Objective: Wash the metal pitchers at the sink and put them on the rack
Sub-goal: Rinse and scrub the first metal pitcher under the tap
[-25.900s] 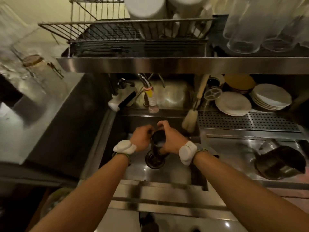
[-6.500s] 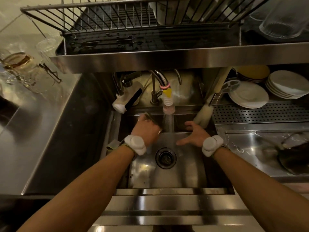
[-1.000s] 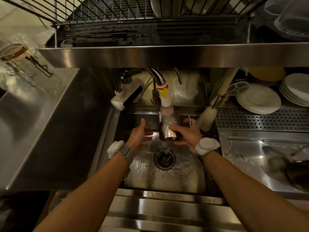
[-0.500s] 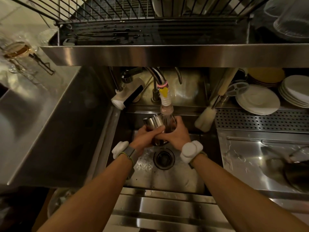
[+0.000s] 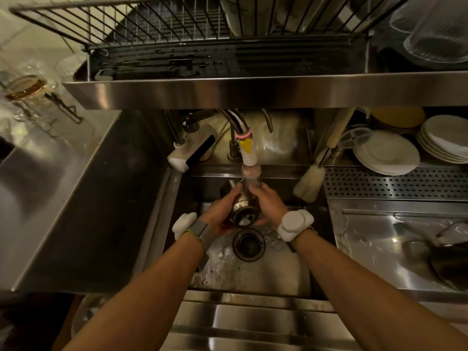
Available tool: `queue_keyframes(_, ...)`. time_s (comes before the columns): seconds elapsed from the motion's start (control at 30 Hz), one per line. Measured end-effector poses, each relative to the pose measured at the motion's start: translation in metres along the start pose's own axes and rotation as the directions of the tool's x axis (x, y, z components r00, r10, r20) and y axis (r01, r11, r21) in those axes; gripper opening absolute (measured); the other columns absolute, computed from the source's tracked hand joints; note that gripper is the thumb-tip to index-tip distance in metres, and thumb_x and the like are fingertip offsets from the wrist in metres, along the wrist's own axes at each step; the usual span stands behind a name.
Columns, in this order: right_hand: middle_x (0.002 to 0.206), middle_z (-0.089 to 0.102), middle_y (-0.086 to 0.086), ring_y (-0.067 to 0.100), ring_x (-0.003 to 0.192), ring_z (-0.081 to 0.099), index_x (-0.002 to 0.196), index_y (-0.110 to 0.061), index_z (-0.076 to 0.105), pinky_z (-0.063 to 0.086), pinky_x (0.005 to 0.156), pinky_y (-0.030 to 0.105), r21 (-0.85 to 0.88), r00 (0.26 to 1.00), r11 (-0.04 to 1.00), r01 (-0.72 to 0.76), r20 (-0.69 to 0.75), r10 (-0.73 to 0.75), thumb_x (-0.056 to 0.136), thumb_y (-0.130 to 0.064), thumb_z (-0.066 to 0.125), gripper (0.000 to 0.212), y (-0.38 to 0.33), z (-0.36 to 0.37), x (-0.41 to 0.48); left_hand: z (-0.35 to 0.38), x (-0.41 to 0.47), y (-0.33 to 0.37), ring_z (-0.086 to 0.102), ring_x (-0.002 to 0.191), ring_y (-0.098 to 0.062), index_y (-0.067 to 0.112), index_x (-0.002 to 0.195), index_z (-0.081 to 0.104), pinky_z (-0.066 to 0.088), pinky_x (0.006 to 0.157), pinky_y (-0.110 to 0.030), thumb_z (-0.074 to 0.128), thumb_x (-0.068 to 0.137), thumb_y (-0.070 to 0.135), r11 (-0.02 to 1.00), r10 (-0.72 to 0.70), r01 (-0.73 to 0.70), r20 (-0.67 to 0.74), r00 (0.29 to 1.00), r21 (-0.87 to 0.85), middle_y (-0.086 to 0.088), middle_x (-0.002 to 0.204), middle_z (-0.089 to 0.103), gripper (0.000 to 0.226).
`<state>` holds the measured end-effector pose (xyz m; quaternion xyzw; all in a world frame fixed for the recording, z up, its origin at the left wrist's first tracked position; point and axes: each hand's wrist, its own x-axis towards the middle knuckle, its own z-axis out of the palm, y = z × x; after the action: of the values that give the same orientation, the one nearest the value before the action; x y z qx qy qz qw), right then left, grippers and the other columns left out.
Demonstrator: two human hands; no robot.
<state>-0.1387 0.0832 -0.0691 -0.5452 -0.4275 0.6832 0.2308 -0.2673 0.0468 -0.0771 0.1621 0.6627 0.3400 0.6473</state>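
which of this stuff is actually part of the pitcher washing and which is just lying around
In the job:
- metal pitcher, gripped by left hand and right hand under the tap
- sink
- wire rack above

Lying about:
- white plates
- bottle brush
- upturned glasses
- dark pan on the drainboard
- glass jar on the left counter

At 7 o'clock from the left hand [image 5: 222,214] sits a grey, green-edged wrist band [image 5: 200,230] with a soft white lump [image 5: 184,223]. At 5 o'clock from the right hand [image 5: 268,206] sits a white pad [image 5: 293,224].
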Motion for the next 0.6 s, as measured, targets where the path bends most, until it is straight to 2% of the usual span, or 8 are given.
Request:
queue_keyframes(0.13,0.124,0.055,0.011,0.028,0.102,0.057,0.121,-0.016,0.046,0.055,0.069,0.043,0.002,0.995,0.997,-0.082,-0.05,0.082,0.093,-0.025,0.053,0.03,0.004,-0.002,0.004,0.005,0.002,0.004,0.068,0.081,-0.02,0.006,0.112,0.05,0.054,0.059,-0.027,0.082,0.066,0.043,0.99,0.138,-0.138,-0.164,0.977,0.012,-0.011,0.104,0.068,0.067)
queue_keyframes(0.2,0.126,0.053,0.011,0.027,0.103,0.055,0.123,-0.016,0.044,0.054,0.063,0.039,0.006,0.991,0.994,-0.111,-0.077,0.111,0.093,-0.027,0.053,0.034,0.005,-0.006,0.004,0.007,0.001,0.005,0.067,0.081,-0.016,0.009,0.11,0.053,0.054,0.058,-0.025,0.081,0.07,0.035,0.983,0.183,-0.177,-0.128,0.975,0.055,-0.01,0.108,0.068,0.055)
queue_keyframes(0.27,0.126,0.054,0.013,0.031,0.1,0.06,0.129,-0.015,0.038,0.054,0.061,0.038,0.05,0.99,0.992,-0.119,-0.074,0.123,0.095,-0.032,0.052,0.041,0.007,-0.011,0.004,0.008,0.003,0.006,0.066,0.08,-0.015,0.012,0.111,0.06,0.051,0.058,-0.023,0.076,0.073,0.041,0.984,0.167,-0.163,-0.064,0.984,0.069,-0.006,0.1,0.07,0.05)
queue_keyframes(0.4,0.118,0.061,0.018,0.034,0.086,0.066,0.133,-0.013,0.037,0.055,0.066,0.04,0.079,0.981,0.982,-0.174,-0.07,0.179,0.098,-0.039,0.044,0.045,0.008,-0.017,0.003,0.014,0.005,0.008,0.067,0.09,-0.027,0.01,0.111,0.066,0.053,0.076,-0.038,0.07,0.076,0.038,0.997,0.077,-0.078,-0.01,0.997,-0.015,-0.014,0.107,0.071,0.045)
queue_keyframes(0.47,0.126,0.057,0.017,0.034,0.095,0.064,0.14,-0.016,0.034,0.055,0.07,0.041,0.025,0.976,0.982,-0.186,-0.114,0.187,0.098,-0.037,0.044,0.048,0.01,-0.019,0.007,0.018,0.004,0.01,0.069,0.086,-0.027,0.006,0.116,0.063,0.058,0.064,-0.037,0.073,0.072,0.039,0.997,0.059,-0.058,0.004,0.998,-0.051,-0.017,0.109,0.07,0.056)
queue_keyframes(0.5,0.131,0.054,0.015,0.035,0.104,0.061,0.142,-0.017,0.033,0.054,0.075,0.042,-0.061,0.976,0.987,-0.15,-0.166,0.138,0.097,-0.034,0.046,0.05,0.011,-0.021,0.009,0.02,0.004,0.01,0.07,0.082,-0.026,0.004,0.121,0.059,0.057,0.057,-0.034,0.078,0.064,0.045,0.997,0.057,-0.058,-0.027,0.998,-0.043,-0.017,0.108,0.07,0.072)
queue_keyframes(0.57,0.134,0.052,0.014,0.032,0.115,0.056,0.14,-0.015,0.04,0.049,0.088,0.037,-0.274,0.97,0.961,-0.022,-0.238,-0.045,0.095,-0.03,0.051,0.048,0.011,-0.025,0.013,0.024,0.006,0.01,0.072,0.078,-0.023,0.002,0.125,0.047,0.058,0.055,-0.032,0.086,0.044,0.055,0.998,0.067,-0.065,-0.105,0.992,0.026,-0.014,0.104,0.069,0.104)
queue_keyframes(0.6,0.131,0.055,0.013,0.029,0.114,0.056,0.135,-0.014,0.047,0.047,0.089,0.033,-0.327,0.961,0.944,0.04,-0.247,-0.126,0.095,-0.028,0.052,0.043,0.011,-0.026,0.015,0.026,0.006,0.01,0.071,0.077,-0.021,0.003,0.122,0.041,0.058,0.056,-0.031,0.088,0.045,0.054,0.994,0.097,-0.089,-0.122,0.988,0.067,-0.011,0.102,0.067,0.103)
